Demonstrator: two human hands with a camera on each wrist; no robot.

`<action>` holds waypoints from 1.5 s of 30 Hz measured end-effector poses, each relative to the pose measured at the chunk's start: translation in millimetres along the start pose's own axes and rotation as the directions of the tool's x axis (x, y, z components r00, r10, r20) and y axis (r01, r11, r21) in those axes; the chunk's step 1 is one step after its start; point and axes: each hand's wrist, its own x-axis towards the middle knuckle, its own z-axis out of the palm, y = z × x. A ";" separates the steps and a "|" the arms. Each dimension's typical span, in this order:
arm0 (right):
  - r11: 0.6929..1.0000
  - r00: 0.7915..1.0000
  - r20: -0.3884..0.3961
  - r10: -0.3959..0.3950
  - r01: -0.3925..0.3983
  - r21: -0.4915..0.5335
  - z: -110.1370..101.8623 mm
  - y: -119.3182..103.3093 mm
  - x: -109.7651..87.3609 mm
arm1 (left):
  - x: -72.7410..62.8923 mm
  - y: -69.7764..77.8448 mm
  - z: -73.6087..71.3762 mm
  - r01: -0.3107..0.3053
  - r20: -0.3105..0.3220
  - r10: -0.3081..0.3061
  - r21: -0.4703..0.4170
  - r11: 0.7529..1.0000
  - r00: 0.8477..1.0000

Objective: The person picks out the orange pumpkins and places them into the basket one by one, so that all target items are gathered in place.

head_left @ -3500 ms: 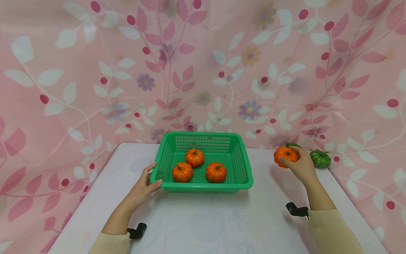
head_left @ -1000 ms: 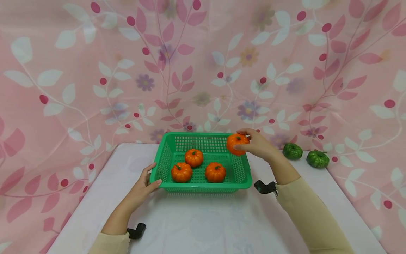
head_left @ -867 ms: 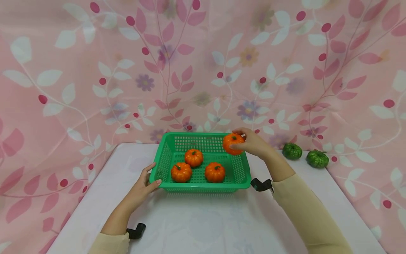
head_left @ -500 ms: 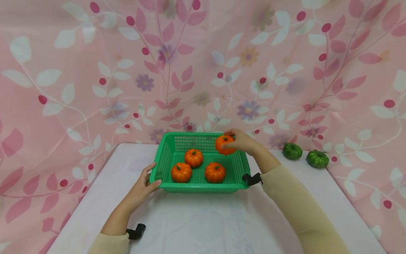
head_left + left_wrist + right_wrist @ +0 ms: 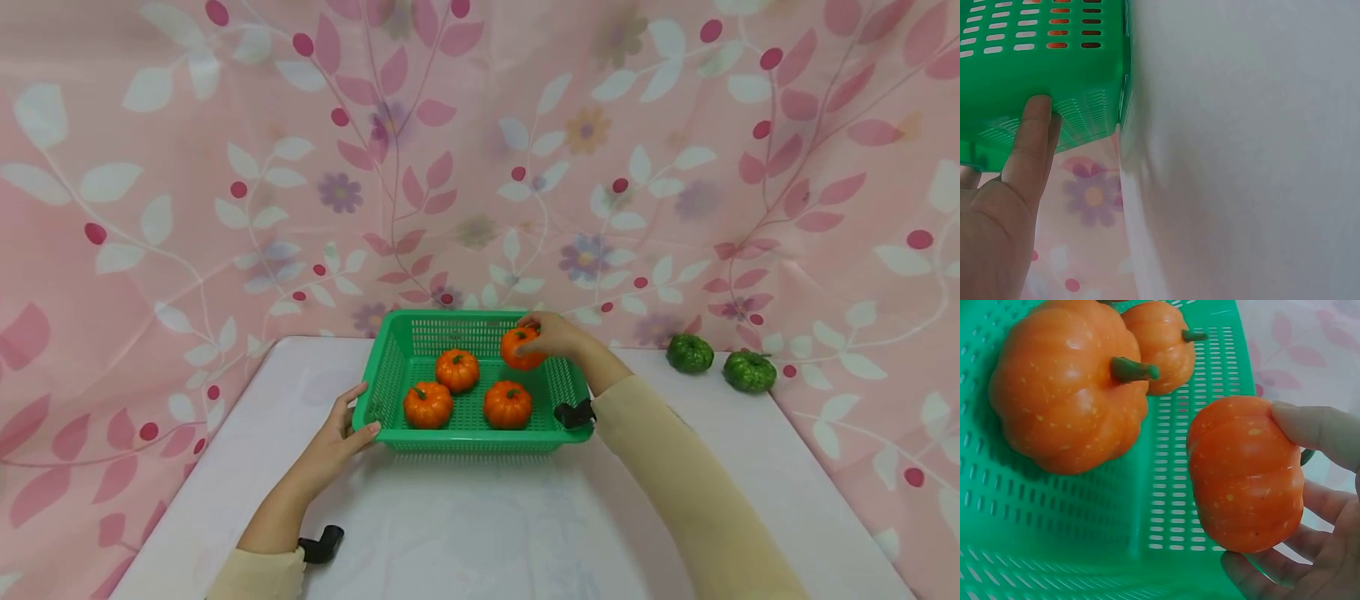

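My right hand (image 5: 555,336) grips a small orange pumpkin (image 5: 1247,478) between thumb and fingers, inside the back right part of a green plastic basket (image 5: 480,437). In the right wrist view this pumpkin hangs above the slotted floor, apart from the others. Lower in the basket sit three more orange pumpkins with green stems: a back one (image 5: 457,372), a front left one (image 5: 427,406) and a front right one (image 5: 507,406). My left hand (image 5: 333,442) holds the basket's left front corner. In the left wrist view its fingers (image 5: 1036,128) lie against the side wall.
Two dark green pumpkins, a nearer-in one (image 5: 690,354) and an outer one (image 5: 750,372), stand at the table's back right. White cloth covers the table (image 5: 480,525). A pink floral curtain (image 5: 480,167) hangs behind it.
My right hand has carried the orange pumpkin left from beside the green pumpkins to over the basket, then lower into it. My left hand stays at the basket's corner.
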 end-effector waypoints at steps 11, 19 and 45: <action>0.995 0.996 0.005 0.088 -0.088 0.052 17.8 11.5 13.8 | -1.6 0.6 0.4 0.002 0.002 -0.002 -0.010 1.000 1.000; 0.988 0.992 0.016 0.125 -0.126 0.084 26.7 22.7 23.5 | -0.3 -0.6 1.2 0.003 0.007 -0.003 -0.010 1.000 1.000; 0.998 0.998 -0.006 0.063 -0.063 -0.016 37.5 27.7 26.1 | 0.0 -2.2 1.1 -0.015 0.005 0.015 -0.016 1.000 1.000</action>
